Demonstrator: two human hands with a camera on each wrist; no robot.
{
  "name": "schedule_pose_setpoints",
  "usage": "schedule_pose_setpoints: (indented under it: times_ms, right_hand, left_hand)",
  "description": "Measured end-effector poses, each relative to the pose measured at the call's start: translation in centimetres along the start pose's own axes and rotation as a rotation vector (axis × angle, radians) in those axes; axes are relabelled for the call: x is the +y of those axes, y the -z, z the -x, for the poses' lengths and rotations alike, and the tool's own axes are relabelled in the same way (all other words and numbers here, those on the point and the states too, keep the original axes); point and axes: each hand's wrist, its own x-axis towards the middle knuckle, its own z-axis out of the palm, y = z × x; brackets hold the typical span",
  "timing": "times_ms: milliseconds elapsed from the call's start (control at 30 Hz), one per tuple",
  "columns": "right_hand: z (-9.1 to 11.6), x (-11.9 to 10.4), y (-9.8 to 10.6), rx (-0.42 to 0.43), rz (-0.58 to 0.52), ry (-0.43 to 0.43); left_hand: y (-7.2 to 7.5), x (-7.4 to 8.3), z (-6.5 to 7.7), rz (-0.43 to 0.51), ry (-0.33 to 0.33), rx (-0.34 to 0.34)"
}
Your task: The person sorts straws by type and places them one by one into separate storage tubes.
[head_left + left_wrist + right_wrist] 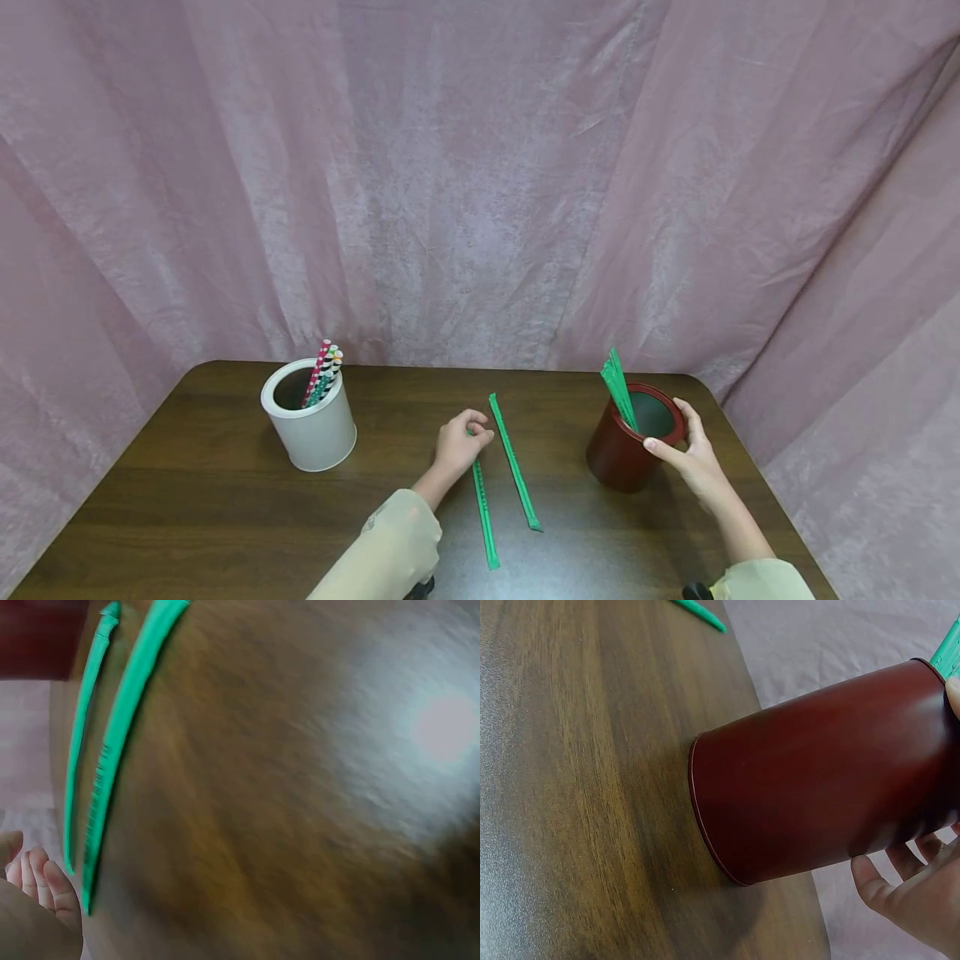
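Note:
My left hand [459, 443] is over the upper end of a slim green wrapped straw [484, 517] lying on the table. In the left wrist view, the thumb and loosely bent fingers [61, 889] are apart, with no straw visible between them. A second green wrapped straw [513, 462] lies just to the right. My right hand [697, 467] grips a dark red cylindrical cup [817, 772] at its rim and side, thumb near the rim. Several green wrapped straws [617, 385] lean inside this cup.
On the left stands a white cylindrical cup [318, 442] with several patterned straws [324, 375] in it. The brown wooden table [210, 517] has rounded back corners. A pink curtain [465, 183] hangs behind it and at its sides.

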Motion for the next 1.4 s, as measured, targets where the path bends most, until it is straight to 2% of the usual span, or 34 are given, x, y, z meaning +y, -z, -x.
schedule_pose_setpoints:
  times_ms: [333,600,833,1233,1400]
  right_hand:
    - [-0.1,-0.1,0.0,-0.005,-0.022,-0.003]
    - [0.0,-0.1,0.0,0.004,-0.021,0.000]
    - [-0.1,0.0,0.0,0.005,-0.021,0.005]
    - [-0.1,-0.1,0.0,0.004,-0.021,0.006]
    - [0.0,-0.1,0.0,0.002,-0.023,0.002]
  left_hand:
    - [0.7,-1.7,0.9,-0.140,0.065,0.006]
    - [0.6,-2.0,1.1,-0.242,0.050,0.015]
    - [0.5,-1.9,1.1,-0.311,0.081,-0.013]
    - [0.6,-1.5,1.1,-0.319,0.123,-0.012]
    - [0.6,-1.7,1.1,-0.315,0.106,-0.012]
